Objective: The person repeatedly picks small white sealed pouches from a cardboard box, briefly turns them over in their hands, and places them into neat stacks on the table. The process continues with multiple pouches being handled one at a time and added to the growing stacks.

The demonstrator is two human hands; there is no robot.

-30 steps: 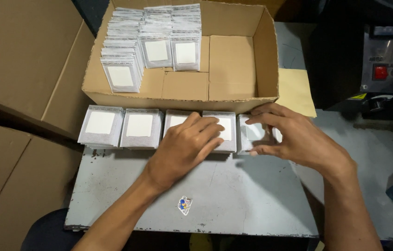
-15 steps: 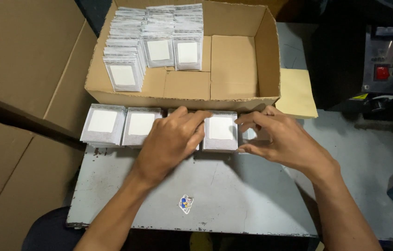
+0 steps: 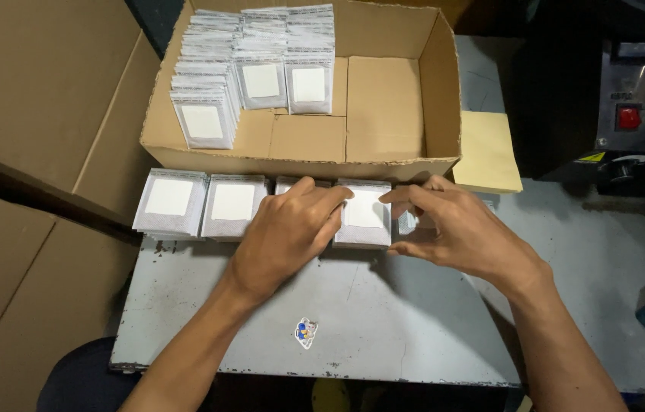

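My left hand (image 3: pixel 284 233) lies flat, fingers spread, on the third stack of packets (image 3: pixel 296 183) in the row along the front of the cardboard box (image 3: pixel 383 114). My right hand (image 3: pixel 463 233) is half curled, fingertips against the right edge of the fourth stack (image 3: pixel 364 214); neither hand has actually closed on anything. Two more stacks (image 3: pixel 200 202) wait to the left on the grey table (image 3: pixel 383 320) (a small sticker (image 3: pixel 305 332) sits near its front edge). As I judge it, the box is roughly half filled: three upright rows of packets (image 3: pixel 261 61) stand in its left part, the right part bare.
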